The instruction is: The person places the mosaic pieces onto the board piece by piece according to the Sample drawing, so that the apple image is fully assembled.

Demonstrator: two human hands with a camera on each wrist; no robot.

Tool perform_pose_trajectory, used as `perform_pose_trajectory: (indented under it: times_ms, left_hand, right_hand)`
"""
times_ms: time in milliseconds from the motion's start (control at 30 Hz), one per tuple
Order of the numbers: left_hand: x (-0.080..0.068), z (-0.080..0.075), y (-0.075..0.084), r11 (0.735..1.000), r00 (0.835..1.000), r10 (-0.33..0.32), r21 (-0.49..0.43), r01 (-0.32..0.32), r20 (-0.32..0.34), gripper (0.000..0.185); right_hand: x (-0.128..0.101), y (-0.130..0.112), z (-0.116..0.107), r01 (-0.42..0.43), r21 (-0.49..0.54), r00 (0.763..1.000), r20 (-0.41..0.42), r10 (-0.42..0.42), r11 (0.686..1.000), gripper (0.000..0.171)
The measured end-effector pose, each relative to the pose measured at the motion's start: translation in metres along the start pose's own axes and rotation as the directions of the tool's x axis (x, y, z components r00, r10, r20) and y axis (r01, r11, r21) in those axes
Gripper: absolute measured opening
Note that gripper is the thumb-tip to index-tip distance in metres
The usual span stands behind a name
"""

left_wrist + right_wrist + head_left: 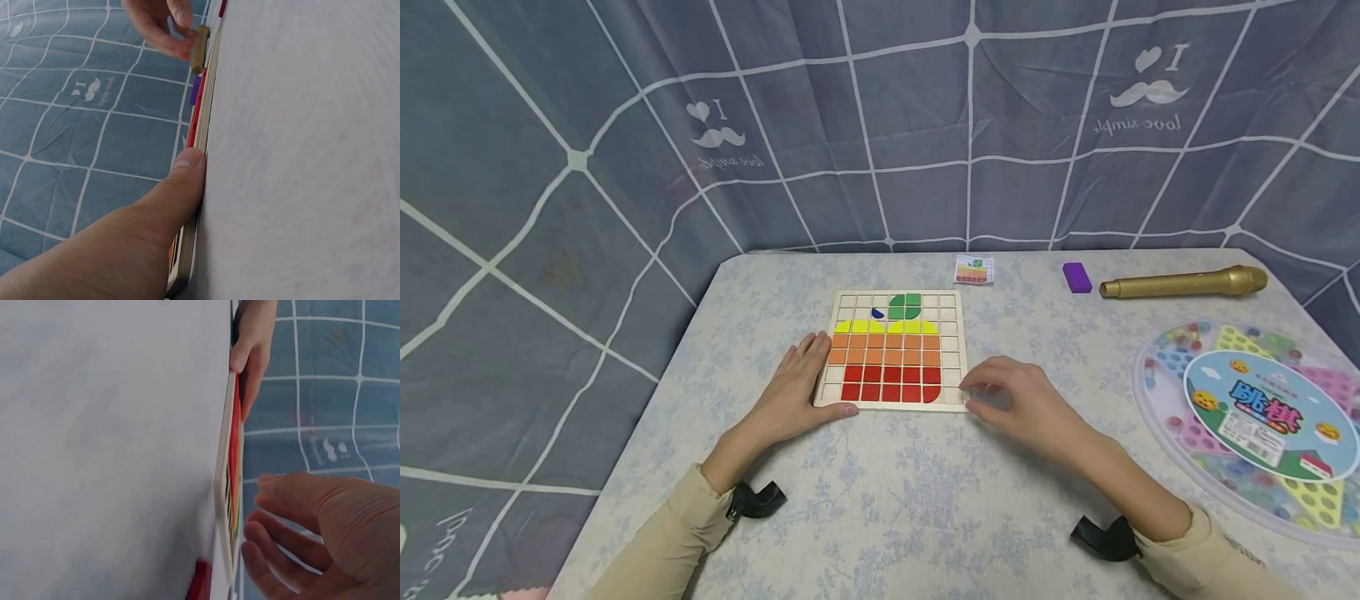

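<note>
A square wooden grid board (pixel 953 350) lies flat on the table, filled with rows of red, orange and yellow tiles plus a green leaf shape and a small dark blue piece near the top. My left hand (pixel 792 392) rests against the board's near left corner, straight fingers along the side and thumb on the front edge. Beside the near right corner hovers my right hand (pixel 1028 410), thumb and loosely bent fingers apart with nothing between them. In the right wrist view, a red piece (pixel 200 581) lies on the table by that corner; the right hand hides it from the head camera.
Behind the board is a small picture card (pixel 974 270). A purple block (pixel 1077 277) and a gold microphone-shaped object (pixel 1183 283) lie at the back right. A round, clear Chinese checkers package (pixel 1270 417) takes up the right side. A grey curtain (pixel 910 125) hangs behind the table.
</note>
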State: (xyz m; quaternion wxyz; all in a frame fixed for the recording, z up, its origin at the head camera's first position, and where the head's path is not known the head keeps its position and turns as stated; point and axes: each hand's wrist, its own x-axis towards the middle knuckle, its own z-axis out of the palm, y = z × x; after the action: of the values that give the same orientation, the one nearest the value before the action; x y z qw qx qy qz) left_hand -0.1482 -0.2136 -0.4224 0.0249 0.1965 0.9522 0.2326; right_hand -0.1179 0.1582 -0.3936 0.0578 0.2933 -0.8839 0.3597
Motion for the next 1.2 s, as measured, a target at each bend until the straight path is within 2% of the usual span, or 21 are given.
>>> perform_pose_trajectory:
  times_ms: [267,567,667,833,1000,1200]
  left_hand:
    - [-0.001,-0.001,0.002,1.000,1.000,0.002,-0.001,-0.002,0.000,0.120]
    - [0.001,-0.001,0.002,1.000,1.000,0.009,0.017,-0.009,0.004,0.120]
    - [0.000,-0.001,0.002,1.000,1.000,0.005,0.012,-0.005,0.005,0.120]
    - [0.000,-0.001,0.002,1.000,1.000,0.003,0.018,-0.003,0.008,0.119]
    - [0.000,-0.001,0.003,1.000,1.000,0.004,0.019,-0.004,0.004,0.119]
    - [-0.001,-0.001,0.002,1.000,1.000,0.004,0.020,-0.004,0.003,0.118]
  right_hand:
    - [-0.020,0.010,-0.021,-0.081,-0.070,0.997,-0.016,0.080,0.994,0.027]
    - [-0.032,0.020,-0.047,-0.154,-0.144,0.986,0.040,0.161,0.977,0.042]
    - [-0.034,0.023,-0.047,-0.175,-0.176,0.979,0.075,0.191,0.969,0.047]
    - [-0.035,0.025,-0.042,-0.173,-0.170,0.974,0.118,0.195,0.970,0.042]
    - [-0.034,0.023,-0.038,-0.193,-0.146,0.969,0.126,0.212,0.970,0.037]
    - [-0.035,0.023,-0.043,-0.209,-0.186,0.965,0.120,0.233,0.960,0.033]
